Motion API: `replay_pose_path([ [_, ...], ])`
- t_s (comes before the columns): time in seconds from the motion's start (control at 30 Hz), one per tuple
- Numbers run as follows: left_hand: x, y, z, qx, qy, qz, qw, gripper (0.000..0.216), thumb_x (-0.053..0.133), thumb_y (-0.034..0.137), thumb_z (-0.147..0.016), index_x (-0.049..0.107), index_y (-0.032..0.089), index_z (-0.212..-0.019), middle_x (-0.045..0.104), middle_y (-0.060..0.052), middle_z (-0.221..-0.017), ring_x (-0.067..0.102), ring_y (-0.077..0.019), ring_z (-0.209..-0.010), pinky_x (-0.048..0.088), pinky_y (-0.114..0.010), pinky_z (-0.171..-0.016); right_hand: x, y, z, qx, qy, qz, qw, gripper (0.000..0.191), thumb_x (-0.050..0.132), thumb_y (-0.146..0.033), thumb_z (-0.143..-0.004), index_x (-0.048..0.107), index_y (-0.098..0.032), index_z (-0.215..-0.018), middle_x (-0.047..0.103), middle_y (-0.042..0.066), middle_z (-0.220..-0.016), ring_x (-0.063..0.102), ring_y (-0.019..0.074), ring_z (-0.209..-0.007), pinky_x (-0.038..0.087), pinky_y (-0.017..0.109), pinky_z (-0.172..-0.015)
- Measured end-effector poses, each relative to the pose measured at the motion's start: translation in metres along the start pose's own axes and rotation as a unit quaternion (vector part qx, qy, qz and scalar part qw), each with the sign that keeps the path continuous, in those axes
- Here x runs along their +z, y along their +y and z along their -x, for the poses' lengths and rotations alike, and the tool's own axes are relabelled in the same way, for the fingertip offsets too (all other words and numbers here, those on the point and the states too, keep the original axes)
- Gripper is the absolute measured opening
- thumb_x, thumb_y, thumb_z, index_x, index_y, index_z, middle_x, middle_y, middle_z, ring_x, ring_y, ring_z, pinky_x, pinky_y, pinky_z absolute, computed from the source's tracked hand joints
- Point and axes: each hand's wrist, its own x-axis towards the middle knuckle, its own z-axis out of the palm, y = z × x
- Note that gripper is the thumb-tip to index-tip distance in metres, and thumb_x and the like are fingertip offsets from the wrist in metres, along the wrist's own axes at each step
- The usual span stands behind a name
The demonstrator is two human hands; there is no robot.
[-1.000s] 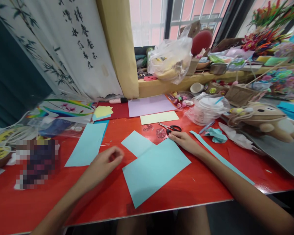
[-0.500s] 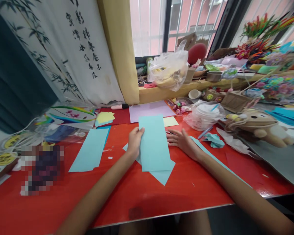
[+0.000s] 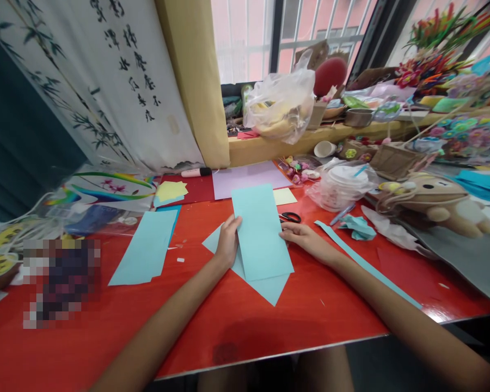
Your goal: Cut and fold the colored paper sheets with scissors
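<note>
A light blue paper strip is held up in front of me, over another light blue sheet that lies on the table with its pointed corner toward me. My left hand grips the strip's left edge, thumb on the front and fingers hidden behind. At the right edge, my right hand is closed, with its fingertips on the paper. Black-handled scissors lie just beyond my right fingers, their blades hidden behind the strip.
More light blue paper lies on the red table to the left. A long blue offcut and crumpled blue paper sit at right. Behind are lilac paper, a marker, a bagged cup and a plush toy.
My right hand, spread beside the strip before, has closed at its right edge. The strip's lower end has swung slightly right, and the scissors have come into view.
</note>
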Motion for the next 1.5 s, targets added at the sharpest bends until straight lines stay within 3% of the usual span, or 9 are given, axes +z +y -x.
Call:
replay_pose_path([
  [0.5,-0.001,-0.004,-0.003,0.011,-0.007,0.012,1.000,0.013,0.054,0.024,-0.076,0.063,0.015,-0.082,0.065,-0.004,-0.088,0.059,-0.0175,-0.082,0.044,-0.029,-0.075,-0.001,-0.002,0.002,0.000,0.014,-0.016,1.000,0.025,0.056,-0.034,-0.078,0.061,-0.019,-0.097,0.061,0.000,-0.076,0.058,0.0155,-0.073,0.046,0.032,-0.073],
  [0.7,-0.002,0.043,-0.008,0.105,-0.009,0.004,0.994,0.015,0.055,0.019,-0.070,0.065,0.021,-0.082,0.064,-0.002,-0.093,0.058,-0.0178,-0.091,0.043,-0.031,-0.082,-0.001,0.003,-0.003,-0.038,0.066,-0.059,0.995,0.033,0.046,-0.042,-0.085,0.053,-0.022,-0.110,0.058,0.005,-0.110,0.056,0.0150,-0.094,0.046,0.031,-0.083],
  [0.8,-0.004,0.064,0.002,0.177,-0.019,-0.028,0.984,0.011,0.056,0.023,-0.071,0.066,0.024,-0.075,0.062,-0.001,-0.106,0.054,-0.0212,-0.104,0.042,-0.033,-0.088,-0.001,0.005,-0.005,-0.051,0.076,-0.070,0.993,0.037,0.042,-0.049,-0.086,0.055,-0.021,-0.106,0.058,0.006,-0.109,0.056,0.0157,-0.094,0.046,0.031,-0.083],
  [0.93,-0.004,0.051,0.015,0.113,-0.140,-0.124,0.976,0.018,0.053,0.018,-0.071,0.069,0.024,-0.067,0.055,0.001,-0.123,0.045,-0.0267,-0.116,0.040,-0.039,-0.090,-0.001,0.006,-0.003,-0.015,0.024,-0.111,0.993,0.056,0.029,-0.063,-0.084,0.057,-0.020,-0.107,0.064,0.009,-0.095,0.061,0.0213,-0.084,0.049,0.036,-0.073],
  [1.03,-0.004,0.026,0.017,0.043,-0.213,-0.197,0.956,0.027,0.048,0.010,-0.070,0.070,0.024,-0.062,0.057,0.000,-0.120,0.040,-0.0246,-0.122,0.031,-0.040,-0.100,-0.002,0.006,-0.001,0.016,0.079,-0.156,0.984,0.050,0.036,-0.058,-0.085,0.055,-0.021,-0.112,0.064,0.009,-0.102,0.061,0.0246,-0.092,0.049,0.039,-0.077],
  [1.13,-0.004,0.010,0.014,0.038,-0.163,-0.176,0.970,0.028,0.047,0.009,-0.070,0.070,0.023,-0.071,0.058,-0.002,-0.118,0.042,-0.0228,-0.120,0.031,-0.039,-0.101,-0.004,0.006,0.001,0.018,0.123,-0.144,0.982,0.039,0.055,-0.043,-0.079,0.053,-0.021,-0.112,0.063,0.007,-0.108,0.061,0.0234,-0.093,0.048,0.038,-0.081],
  [1.27,-0.004,0.007,0.010,0.016,-0.072,-0.130,0.989,0.026,0.053,0.021,-0.076,0.061,0.024,-0.101,0.055,-0.005,-0.120,0.048,-0.0204,-0.113,0.038,-0.034,-0.092,-0.003,0.003,0.004,0.036,0.063,-0.117,0.990,0.040,0.066,-0.032,-0.072,0.056,-0.019,-0.109,0.065,0.006,-0.104,0.062,0.0216,-0.089,0.049,0.037,-0.081],
  [1.4,-0.003,0.004,0.010,-0.024,-0.057,-0.153,0.986,0.035,0.059,0.027,-0.075,0.054,0.023,-0.109,0.061,-0.005,-0.099,0.058,-0.0179,-0.088,0.044,-0.029,-0.075,0.001,-0.003,0.007,0.055,-0.021,-0.062,0.996,0.043,0.064,-0.035,-0.074,0.056,-0.021,-0.113,0.064,0.005,-0.104,0.062,0.0207,-0.089,0.050,0.036,-0.080],
  [1.5,-0.002,0.002,0.012,-0.029,-0.066,-0.180,0.981,0.033,0.059,0.027,-0.075,0.054,0.023,-0.107,0.061,-0.001,-0.081,0.057,-0.0158,-0.075,0.044,-0.027,-0.068,0.001,-0.004,0.006,0.034,0.006,-0.067,0.997,0.040,0.059,-0.039,-0.078,0.056,-0.022,-0.114,0.065,0.004,-0.103,0.062,0.0191,-0.087,0.050,0.035,-0.079],
])
